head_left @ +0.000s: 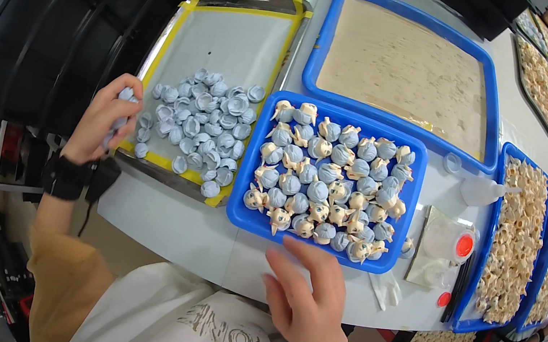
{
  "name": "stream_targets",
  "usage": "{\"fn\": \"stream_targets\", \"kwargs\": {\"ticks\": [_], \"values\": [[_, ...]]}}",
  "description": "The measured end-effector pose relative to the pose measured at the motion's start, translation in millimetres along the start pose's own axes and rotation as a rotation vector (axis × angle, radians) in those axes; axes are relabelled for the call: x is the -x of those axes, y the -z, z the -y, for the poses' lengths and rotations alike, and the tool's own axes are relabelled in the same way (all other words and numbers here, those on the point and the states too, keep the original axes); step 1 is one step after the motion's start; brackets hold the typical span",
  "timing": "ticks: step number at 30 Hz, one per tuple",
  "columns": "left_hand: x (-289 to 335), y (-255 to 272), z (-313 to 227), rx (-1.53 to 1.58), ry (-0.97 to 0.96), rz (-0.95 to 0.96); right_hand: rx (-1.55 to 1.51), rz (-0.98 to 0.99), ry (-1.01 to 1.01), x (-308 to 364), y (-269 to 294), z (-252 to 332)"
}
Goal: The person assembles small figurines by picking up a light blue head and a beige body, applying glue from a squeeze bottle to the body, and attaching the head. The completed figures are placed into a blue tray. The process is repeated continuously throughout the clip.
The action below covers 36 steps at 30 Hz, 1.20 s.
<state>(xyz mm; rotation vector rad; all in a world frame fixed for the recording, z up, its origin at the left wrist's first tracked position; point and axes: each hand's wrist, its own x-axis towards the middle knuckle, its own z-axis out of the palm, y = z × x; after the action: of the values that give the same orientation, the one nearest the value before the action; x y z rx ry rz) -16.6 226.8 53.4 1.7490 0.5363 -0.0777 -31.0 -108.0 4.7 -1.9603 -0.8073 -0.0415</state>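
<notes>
My left hand (pixel 106 114) is closed around blue-grey hollow hair pieces (pixel 127 95), beside the left edge of a yellow-taped screen frame (pixel 190 24). A heap of the same cup-shaped hair pieces (pixel 207 115) lies on the frame's near half. To its right, a blue tray (pixel 410 195) holds many small doll heads (pixel 318 192), pale with pointed ears and blue-grey hair; some show painted faces. My right hand (pixel 311 295) hovers at the tray's near edge, fingers apart, with nothing visible in it.
Behind the tray sits a larger blue tray (pixel 310 67) with a beige surface. To the right are a squeeze bottle (pixel 479 191), a red-capped container (pixel 448 242), a white glove (pixel 384 292) and more trays of pale parts (pixel 514 243). Other people work at the far right.
</notes>
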Motion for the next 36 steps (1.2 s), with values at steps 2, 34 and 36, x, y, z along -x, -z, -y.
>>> {"fn": "stream_targets", "kwargs": {"ticks": [2, 34, 36], "values": [[21, -29, -15, 0.414, -0.057, 0.287, -0.023, -0.056, 0.041, 0, 9, 13], [39, -239, 11, 0.89, 0.749, 1.161, 0.784, -0.463, -0.884, 119, 201, -97], [35, -237, 10, 0.777, 0.724, 1.199, 0.784, -0.474, -0.838, 128, 201, -101]]}}
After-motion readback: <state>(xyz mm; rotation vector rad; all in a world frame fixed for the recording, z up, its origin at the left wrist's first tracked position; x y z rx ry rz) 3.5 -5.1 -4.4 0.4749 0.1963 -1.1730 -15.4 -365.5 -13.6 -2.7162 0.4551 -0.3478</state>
